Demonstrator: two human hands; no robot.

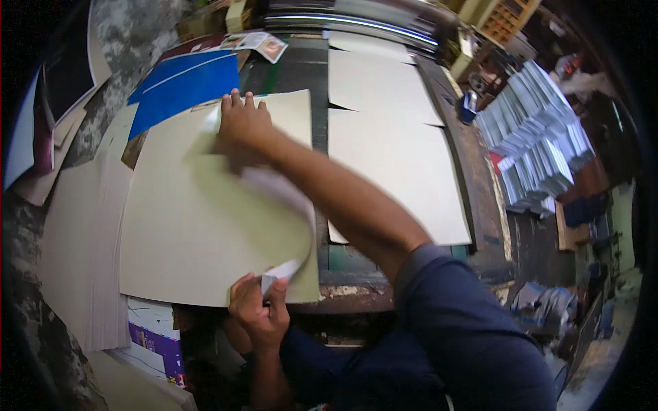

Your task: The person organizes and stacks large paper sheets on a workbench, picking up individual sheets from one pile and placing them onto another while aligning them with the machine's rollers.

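A large cream sheet of board (185, 226) lies at an angle on top of a pile at the left of the worktable. Its right side bends up and curls over in a pale rolled edge. At the near edge, my left hand (259, 312) pinches the curled corner between thumb and fingers. My right arm crosses over the table from the right. Near the far edge of the sheet, my right hand (245, 130) rests with its fingers stretched out and apart. The thumb side is blurred, and the curled edge runs in beneath it.
More cream sheets (394, 164) lie overlapping on the dark worktable's right half, below a machine roller (349, 26). Blue sheets (188, 82) sit at the far left. A thick paper stack (89, 240) stands left, bundled pale stacks (528, 116) right, and a purple printed box (154, 339) below.
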